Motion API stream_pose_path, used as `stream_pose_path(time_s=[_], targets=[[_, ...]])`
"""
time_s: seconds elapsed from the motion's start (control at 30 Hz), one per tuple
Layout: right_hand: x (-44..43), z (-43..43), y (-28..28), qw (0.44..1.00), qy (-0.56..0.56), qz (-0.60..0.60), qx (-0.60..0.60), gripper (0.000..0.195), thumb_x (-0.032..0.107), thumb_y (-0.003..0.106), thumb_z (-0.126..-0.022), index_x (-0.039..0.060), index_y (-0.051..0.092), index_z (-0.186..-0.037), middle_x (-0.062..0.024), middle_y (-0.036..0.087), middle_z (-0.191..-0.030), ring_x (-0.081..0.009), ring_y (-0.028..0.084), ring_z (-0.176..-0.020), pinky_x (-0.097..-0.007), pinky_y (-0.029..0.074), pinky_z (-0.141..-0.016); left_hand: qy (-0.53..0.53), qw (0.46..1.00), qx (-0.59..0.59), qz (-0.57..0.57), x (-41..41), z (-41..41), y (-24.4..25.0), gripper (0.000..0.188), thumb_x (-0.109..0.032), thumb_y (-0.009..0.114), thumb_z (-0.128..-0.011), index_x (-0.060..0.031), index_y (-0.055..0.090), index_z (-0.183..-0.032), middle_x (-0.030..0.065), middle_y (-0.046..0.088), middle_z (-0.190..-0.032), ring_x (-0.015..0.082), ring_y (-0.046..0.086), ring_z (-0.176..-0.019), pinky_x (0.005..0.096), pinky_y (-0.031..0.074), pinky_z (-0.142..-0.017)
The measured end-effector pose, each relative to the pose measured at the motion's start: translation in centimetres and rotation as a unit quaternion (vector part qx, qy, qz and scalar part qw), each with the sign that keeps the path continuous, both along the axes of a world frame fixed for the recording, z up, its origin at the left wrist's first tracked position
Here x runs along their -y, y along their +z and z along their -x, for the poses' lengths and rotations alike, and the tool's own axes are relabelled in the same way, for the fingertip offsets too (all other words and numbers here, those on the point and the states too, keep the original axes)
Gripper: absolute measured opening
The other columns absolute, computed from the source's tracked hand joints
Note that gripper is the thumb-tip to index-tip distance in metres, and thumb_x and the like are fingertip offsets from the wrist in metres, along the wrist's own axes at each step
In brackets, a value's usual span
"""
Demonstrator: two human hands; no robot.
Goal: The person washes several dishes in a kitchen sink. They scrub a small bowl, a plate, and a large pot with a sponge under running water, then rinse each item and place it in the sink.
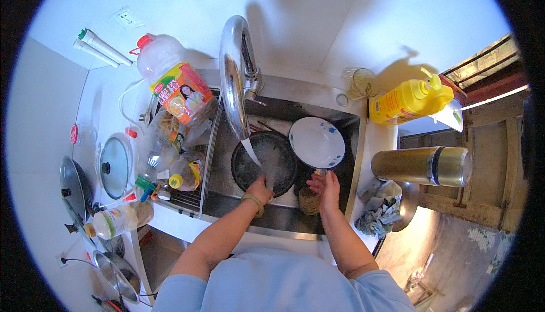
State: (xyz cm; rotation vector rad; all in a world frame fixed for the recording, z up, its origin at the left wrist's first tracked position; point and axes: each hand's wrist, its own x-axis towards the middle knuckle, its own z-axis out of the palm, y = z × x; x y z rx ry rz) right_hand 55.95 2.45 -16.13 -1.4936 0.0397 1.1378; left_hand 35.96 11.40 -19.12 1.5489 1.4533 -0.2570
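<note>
A stream of water falls from a chrome faucet (234, 73) into a dark round pan (255, 158) in the steel sink (221, 192). My left hand (258, 192) is at the pan's near rim with its fingertips over the inside; whether it grips anything is hidden. To the right, a white enamel bowl with blue flowers (313, 141) is tilted beside the pan. My right hand (325, 186) is just below the bowl's near rim, its fingers partly spread; contact with the bowl is unclear. A brown, rough-textured round object (309, 201) lies in the sink between my hands.
A wire rack (208, 163) on the sink's left carries plastic bottles, including a large one with a red cap (183, 95). Along the right are a glass cup (362, 83), a yellow pump bottle (400, 103), a gold thermos (408, 166) and a crumpled cloth (379, 214).
</note>
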Motion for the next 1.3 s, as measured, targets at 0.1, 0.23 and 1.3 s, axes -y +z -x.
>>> stream_pose_path(time_s=[0.1, 0.23, 1.3], targets=[[0.1, 0.4, 0.2, 1.0, 0.018, 0.01, -0.014, 0.046, 0.036, 0.042, -0.095, 0.003, 0.035, -0.127, -0.0164, 0.062, -0.097, -0.0236, 0.065, -0.075, -0.0311, 0.049, -0.063, -0.005, 1.0, -0.008, -0.01, 0.1, 0.0, -1.0, 0.069, -0.013, 0.07, -0.066, -0.0009, 0.041, -0.128, 0.0243, 0.056, -0.116, 0.0367, 0.054, -0.108, 0.0393, 0.044, -0.091], [0.5, 1.3, -0.5, 0.997, 0.074, 0.017, -0.006, 0.044, 0.028, 0.044, -0.095, 0.0034, 0.035, -0.13, -0.0159, 0.063, -0.098, -0.0232, 0.065, -0.075, -0.0309, 0.048, -0.064, 0.028, 1.0, 0.01, -0.002, 0.1, -0.1, -2.2, 0.059, -0.012, 0.069, -0.065, 0.0, 0.049, -0.12, 0.0259, 0.056, -0.112, 0.0386, 0.053, -0.108, 0.0393, 0.043, -0.091], [-0.4, 9.7, 3.7, 0.958, 0.196, 0.155, -0.141, 0.062, -0.005, 0.038, -0.08, 0.0089, 0.026, -0.139, -0.0089, 0.051, -0.069, -0.0194, 0.048, -0.045, -0.0326, 0.037, -0.034, 0.176, 0.974, 0.0, -0.144, -0.9, 7.6, 0.4, 0.072, -0.019, 0.069, -0.073, 0.0015, 0.033, -0.132, 0.0279, 0.039, -0.131, 0.0404, 0.037, -0.123, 0.0416, 0.03, -0.104]])
